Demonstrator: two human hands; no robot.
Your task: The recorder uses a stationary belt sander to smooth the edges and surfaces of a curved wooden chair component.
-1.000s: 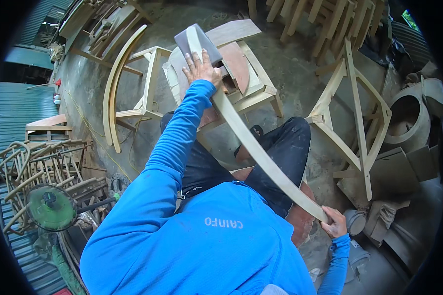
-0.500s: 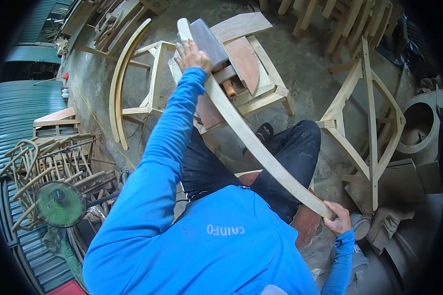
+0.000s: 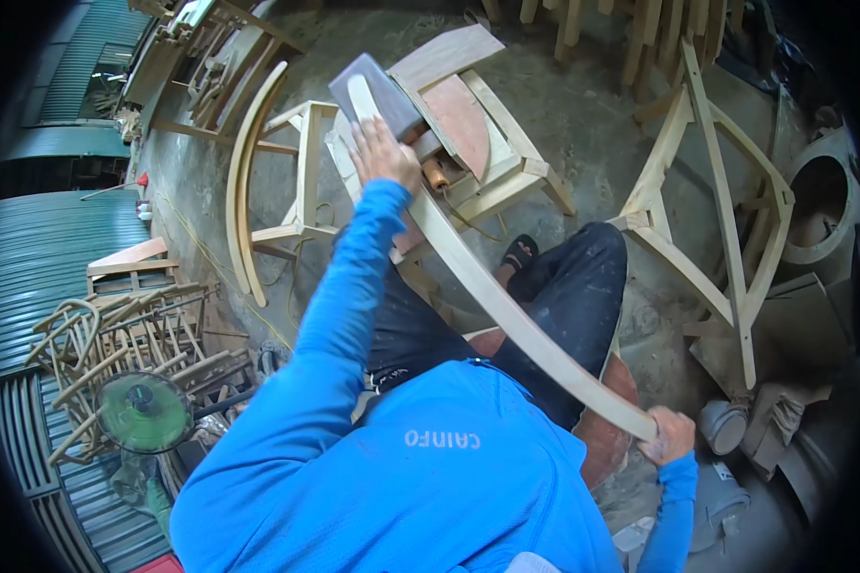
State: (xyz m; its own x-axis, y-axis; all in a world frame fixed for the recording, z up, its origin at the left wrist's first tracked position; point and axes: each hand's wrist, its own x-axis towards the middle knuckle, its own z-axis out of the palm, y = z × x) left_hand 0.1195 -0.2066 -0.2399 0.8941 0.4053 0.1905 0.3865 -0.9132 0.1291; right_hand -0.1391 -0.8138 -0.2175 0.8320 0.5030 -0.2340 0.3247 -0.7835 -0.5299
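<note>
A long curved wooden strip (image 3: 506,310) runs slantwise across my lap. Its far end lies over a flat grey block (image 3: 361,69) that looks like an upturned belt sander, with an orange-brown cylindrical part (image 3: 434,174) beside it. My left hand (image 3: 384,153) lies flat on the strip near that end, fingers stretched out and slightly spread. Around the near right end my right hand (image 3: 671,436) is closed, its fingers wrapped over the wood. The block rests on a low wooden stand (image 3: 492,196) bearing thin boards. What touches the strip's underside is hidden.
Two curved strips (image 3: 246,181) lean against a wooden frame (image 3: 308,162) at left. An angular frame (image 3: 659,172) stands at right, near a round grey drum (image 3: 817,205). Stacked chair frames (image 3: 115,344) and a green fan (image 3: 143,411) are at lower left.
The strip's far end has shifted from the grey block's left edge onto its top and back toward me. Both hands moved with it; my right hand is farther right. The view has shifted slightly.
</note>
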